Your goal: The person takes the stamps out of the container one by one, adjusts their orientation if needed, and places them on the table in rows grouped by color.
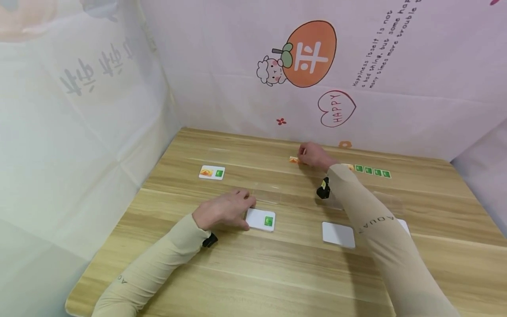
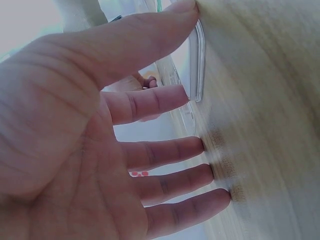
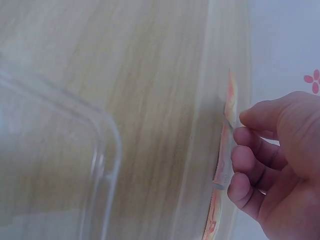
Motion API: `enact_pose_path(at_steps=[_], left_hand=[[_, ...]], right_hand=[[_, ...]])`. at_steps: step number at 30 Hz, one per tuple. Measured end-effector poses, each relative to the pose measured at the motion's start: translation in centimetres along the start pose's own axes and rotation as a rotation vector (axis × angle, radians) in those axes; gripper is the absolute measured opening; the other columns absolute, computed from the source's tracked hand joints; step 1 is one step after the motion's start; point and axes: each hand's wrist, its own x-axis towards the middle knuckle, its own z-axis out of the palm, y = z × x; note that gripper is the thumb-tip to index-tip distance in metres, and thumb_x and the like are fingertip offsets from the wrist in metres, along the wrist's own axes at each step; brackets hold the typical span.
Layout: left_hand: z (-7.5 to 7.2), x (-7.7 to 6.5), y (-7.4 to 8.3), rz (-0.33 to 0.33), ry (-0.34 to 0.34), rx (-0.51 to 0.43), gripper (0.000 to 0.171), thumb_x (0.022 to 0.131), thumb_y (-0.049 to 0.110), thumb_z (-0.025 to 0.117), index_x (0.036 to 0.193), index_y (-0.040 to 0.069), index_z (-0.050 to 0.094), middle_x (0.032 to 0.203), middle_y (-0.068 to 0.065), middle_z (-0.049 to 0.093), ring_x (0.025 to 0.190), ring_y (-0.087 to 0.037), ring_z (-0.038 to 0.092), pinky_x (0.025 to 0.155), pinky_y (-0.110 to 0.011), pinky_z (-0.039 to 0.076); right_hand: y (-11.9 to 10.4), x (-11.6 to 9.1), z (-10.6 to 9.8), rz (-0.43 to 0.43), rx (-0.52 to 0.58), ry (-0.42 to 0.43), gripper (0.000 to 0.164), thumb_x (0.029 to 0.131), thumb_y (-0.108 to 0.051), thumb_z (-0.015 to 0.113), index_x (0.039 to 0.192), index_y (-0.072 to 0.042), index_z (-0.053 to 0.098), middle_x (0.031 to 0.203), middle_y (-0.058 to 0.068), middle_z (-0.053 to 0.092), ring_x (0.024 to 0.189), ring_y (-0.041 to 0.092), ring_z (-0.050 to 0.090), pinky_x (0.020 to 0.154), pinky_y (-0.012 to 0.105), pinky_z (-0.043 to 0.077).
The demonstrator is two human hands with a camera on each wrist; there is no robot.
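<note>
My left hand (image 1: pixel 227 209) rests at the left end of a white card (image 1: pixel 259 219) bearing a small green square. In the left wrist view its fingers (image 2: pixel 165 150) are fairly straight, fingertips on the wood, thumb (image 2: pixel 150 42) at the card's layered edge (image 2: pixel 197 60). At the back of the table, my right hand (image 1: pixel 314 156) has its fingers curled down over a row of small orange picture pieces (image 1: pixel 294 160). Thumb and forefinger pinch at the edge of one orange piece (image 3: pixel 224 155) in the right wrist view; other orange pieces lie above and below it.
Several green square pieces (image 1: pixel 368 170) continue the row at right. A card with orange and green pictures (image 1: pixel 211 172) lies at left. Clear plastic holders (image 1: pixel 266 193) stand about the table. A blank white card (image 1: pixel 338 234) lies near the right forearm. Printed cloth (image 1: pixel 237 66) hangs behind.
</note>
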Motion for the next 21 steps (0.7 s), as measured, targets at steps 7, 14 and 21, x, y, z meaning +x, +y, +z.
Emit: enact_pose_path(at_steps=[7, 14, 21], left_hand=[[0.0, 0.0, 0.1, -0.001, 0.003, -0.005, 0.058, 0.084, 0.046, 0.075, 0.130, 0.019, 0.053, 0.132, -0.006, 0.050, 0.116, -0.021, 0.050, 0.098, -0.038, 0.046], [0.0, 0.1, 0.3, -0.009, -0.008, -0.014, 0.057, 0.084, 0.045, 0.075, 0.130, 0.019, 0.053, 0.131, -0.005, 0.050, 0.116, -0.020, 0.049, 0.099, -0.037, 0.046], [0.0, 0.2, 0.4, -0.009, -0.001, -0.005, 0.058, 0.084, 0.046, 0.075, 0.130, 0.018, 0.054, 0.131, -0.007, 0.051, 0.119, -0.022, 0.049, 0.100, -0.039, 0.046]], right_hand=[[-0.3, -0.7, -0.5, -0.013, -0.034, 0.029, 0.014, 0.094, -0.015, 0.054, 0.097, -0.004, 0.062, 0.087, 0.010, 0.062, 0.076, 0.021, 0.055, 0.063, 0.029, 0.044], [0.2, -1.1, -0.4, -0.036, -0.046, 0.057, 0.013, 0.095, -0.016, 0.055, 0.095, -0.004, 0.061, 0.082, 0.008, 0.062, 0.068, 0.018, 0.053, 0.059, 0.029, 0.042], [0.1, -2.1, -0.8, -0.060, -0.064, 0.065, 0.014, 0.096, -0.016, 0.053, 0.099, -0.005, 0.061, 0.081, 0.009, 0.062, 0.064, 0.017, 0.051, 0.056, 0.029, 0.040]])
